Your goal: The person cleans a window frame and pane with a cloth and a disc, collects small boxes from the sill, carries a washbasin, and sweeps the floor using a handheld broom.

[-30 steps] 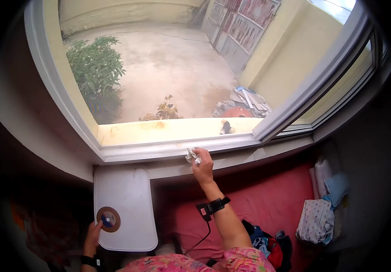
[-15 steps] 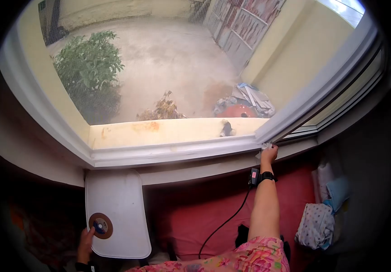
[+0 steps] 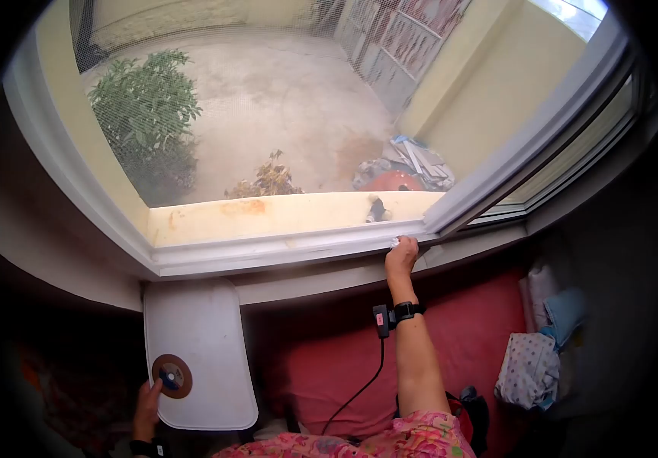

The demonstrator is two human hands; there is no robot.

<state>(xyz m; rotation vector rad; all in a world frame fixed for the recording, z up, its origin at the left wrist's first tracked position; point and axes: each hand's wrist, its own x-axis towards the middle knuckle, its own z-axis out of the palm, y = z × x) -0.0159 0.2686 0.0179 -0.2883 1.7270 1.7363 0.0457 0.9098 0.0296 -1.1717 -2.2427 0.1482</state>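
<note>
My right hand point(image 3: 401, 258) is closed on a crumpled white cloth or tissue point(image 3: 394, 243), mostly hidden by the fingers, against the lower rail of the white window frame point(image 3: 298, 256). At the lower left, my left hand point(image 3: 146, 408) has its thumb over the rim of a brown cutting disc point(image 3: 172, 376) with a dark blue centre. The disc is seen in front of a white panel with rounded corners point(image 3: 199, 328), which slopes down from the sill. The left fingers are hidden, so I cannot tell whether they also grip the panel's edge.
A black cable point(image 3: 355, 397) runs from a small box point(image 3: 381, 320) at my right wrist. Below the sill is a red cushioned surface point(image 3: 336, 359); a dotted cloth bundle point(image 3: 529, 366) lies at its right. Beyond the mesh are a bush point(image 3: 146, 107) and stacked debris point(image 3: 413, 164).
My right hand has slid left along the lower window rail with the white cloth, away from the frame's corner. The left hand, disc and panel keep nearly the same place.
</note>
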